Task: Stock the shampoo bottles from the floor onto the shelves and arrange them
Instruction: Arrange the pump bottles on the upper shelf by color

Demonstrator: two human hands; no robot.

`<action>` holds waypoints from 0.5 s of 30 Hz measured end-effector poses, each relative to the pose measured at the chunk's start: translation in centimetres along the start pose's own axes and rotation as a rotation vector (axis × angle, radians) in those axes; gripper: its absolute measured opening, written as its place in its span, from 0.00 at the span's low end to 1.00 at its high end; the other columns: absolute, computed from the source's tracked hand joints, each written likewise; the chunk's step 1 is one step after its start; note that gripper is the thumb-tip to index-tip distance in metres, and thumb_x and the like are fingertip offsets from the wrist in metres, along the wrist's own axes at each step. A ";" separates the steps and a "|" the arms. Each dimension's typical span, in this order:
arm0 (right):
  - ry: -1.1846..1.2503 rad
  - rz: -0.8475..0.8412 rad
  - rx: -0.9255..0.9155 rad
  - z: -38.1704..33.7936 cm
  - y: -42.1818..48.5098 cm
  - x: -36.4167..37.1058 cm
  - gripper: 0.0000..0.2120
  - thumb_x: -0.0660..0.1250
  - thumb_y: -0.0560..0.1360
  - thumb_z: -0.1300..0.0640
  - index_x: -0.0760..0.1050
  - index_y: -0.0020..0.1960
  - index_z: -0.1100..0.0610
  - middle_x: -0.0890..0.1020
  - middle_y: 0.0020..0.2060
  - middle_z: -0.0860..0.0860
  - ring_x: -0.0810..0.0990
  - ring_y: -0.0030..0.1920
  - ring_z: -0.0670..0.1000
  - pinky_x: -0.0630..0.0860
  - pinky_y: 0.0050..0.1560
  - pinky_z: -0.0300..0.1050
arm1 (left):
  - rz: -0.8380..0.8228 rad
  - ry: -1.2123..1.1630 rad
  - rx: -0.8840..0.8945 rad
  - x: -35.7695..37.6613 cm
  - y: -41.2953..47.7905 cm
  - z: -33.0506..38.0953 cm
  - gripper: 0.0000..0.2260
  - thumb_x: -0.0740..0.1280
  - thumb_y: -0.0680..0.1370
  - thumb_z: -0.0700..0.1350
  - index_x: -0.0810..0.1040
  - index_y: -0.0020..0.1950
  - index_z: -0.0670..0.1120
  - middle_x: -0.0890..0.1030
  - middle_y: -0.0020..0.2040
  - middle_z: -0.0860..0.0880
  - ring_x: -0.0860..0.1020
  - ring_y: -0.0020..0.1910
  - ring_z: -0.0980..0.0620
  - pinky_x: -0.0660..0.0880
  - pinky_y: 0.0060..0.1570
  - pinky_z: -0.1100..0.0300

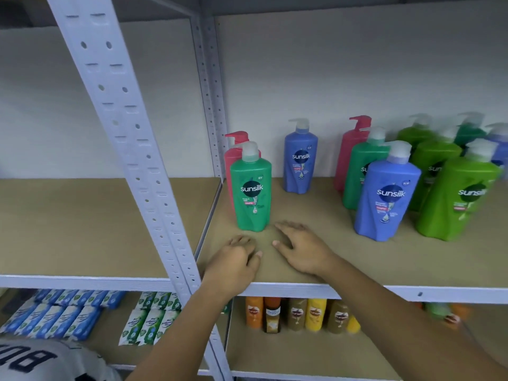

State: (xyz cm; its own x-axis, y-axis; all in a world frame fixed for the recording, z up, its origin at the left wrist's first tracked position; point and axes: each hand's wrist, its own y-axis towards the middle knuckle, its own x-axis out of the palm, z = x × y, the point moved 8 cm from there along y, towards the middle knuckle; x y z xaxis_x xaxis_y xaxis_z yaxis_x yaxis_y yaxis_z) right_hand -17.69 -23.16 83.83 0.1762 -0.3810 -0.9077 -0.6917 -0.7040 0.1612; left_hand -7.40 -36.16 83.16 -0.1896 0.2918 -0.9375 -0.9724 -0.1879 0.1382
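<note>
Resting, seemingly, near green bottle (251, 191): left hand (236, 259), right hand (303, 250).

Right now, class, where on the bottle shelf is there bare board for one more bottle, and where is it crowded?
Bare board lies between the left green bottle and the front blue bottle, before the back blue bottle, and left of the post. The right end is crowded with bottles standing close together.

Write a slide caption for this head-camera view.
Empty left hand and right hand at the shelf front before a green Sunsilk pump bottle; more pump bottles stand behind and rightward.
</note>
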 end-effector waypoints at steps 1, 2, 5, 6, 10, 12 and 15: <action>0.001 0.000 -0.003 0.3 -1.2 -0.2 0.28 0.60 0.82 0.45 0.62 0.78 0.54 0.66 0.77 0.53 0.61 0.77 0.51 0.52 0.78 0.44 | 0.004 -0.013 0.035 0.2 -0.2 0.5 0.19 0.57 0.84 0.55 0.73 0.71 0.49 0.73 0.73 0.49 0.69 0.73 0.49 0.70 0.69 0.53; 0.004 0.007 0.000 0.7 -2.6 -0.6 0.28 0.60 0.82 0.45 0.63 0.78 0.54 0.66 0.77 0.52 0.61 0.77 0.51 0.52 0.78 0.44 | 0.002 -0.030 0.070 0.4 -0.3 1.3 0.19 0.58 0.84 0.54 0.73 0.72 0.50 0.73 0.73 0.50 0.69 0.73 0.50 0.69 0.70 0.53; 0.026 0.061 0.058 2.5 -6.3 -2.3 0.26 0.62 0.81 0.46 0.67 0.76 0.54 0.69 0.75 0.50 0.65 0.75 0.49 0.56 0.77 0.42 | -0.010 -0.069 0.162 1.2 0.1 3.7 0.21 0.59 0.84 0.54 0.71 0.75 0.49 0.70 0.76 0.50 0.66 0.76 0.52 0.64 0.75 0.55; 0.037 0.096 0.100 3.4 -7.4 -3.2 0.25 0.63 0.81 0.46 0.69 0.75 0.53 0.72 0.73 0.49 0.68 0.73 0.49 0.60 0.75 0.42 | -0.017 -0.075 0.190 1.4 0.4 4.6 0.21 0.59 0.84 0.54 0.70 0.76 0.49 0.69 0.77 0.50 0.65 0.77 0.52 0.61 0.76 0.57; 0.162 0.353 0.348 8.1 -11.6 -6.7 0.19 0.68 0.78 0.46 0.77 0.66 0.52 0.82 0.60 0.48 0.79 0.59 0.50 0.75 0.62 0.47 | -0.040 -0.095 0.271 2.1 2.3 8.0 0.23 0.61 0.83 0.55 0.70 0.76 0.47 0.68 0.78 0.49 0.64 0.77 0.51 0.58 0.74 0.61; 0.265 0.512 0.463 10.5 -13.3 -8.1 0.17 0.70 0.76 0.48 0.78 0.62 0.53 0.83 0.56 0.49 0.80 0.56 0.50 0.76 0.60 0.49 | -0.060 -0.090 0.284 2.6 3.4 8.9 0.24 0.61 0.83 0.56 0.70 0.76 0.47 0.68 0.78 0.48 0.64 0.77 0.51 0.59 0.73 0.61; 0.370 0.682 0.567 13.1 -14.4 -10.0 0.24 0.75 0.73 0.51 0.71 0.65 0.55 0.77 0.60 0.50 0.76 0.59 0.52 0.74 0.61 0.50 | -0.095 -0.079 0.245 3.5 5.3 9.1 0.28 0.60 0.82 0.60 0.66 0.79 0.47 0.64 0.79 0.48 0.60 0.79 0.50 0.55 0.77 0.58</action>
State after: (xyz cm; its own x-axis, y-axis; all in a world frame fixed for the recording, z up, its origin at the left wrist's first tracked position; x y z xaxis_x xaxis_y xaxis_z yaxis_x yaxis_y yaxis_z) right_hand -18.68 -1.42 85.49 -0.2470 -0.8346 -0.4924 -0.9459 0.0972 0.3097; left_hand -14.49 -27.63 83.53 -0.0967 0.3715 -0.9234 -0.9883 0.0737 0.1332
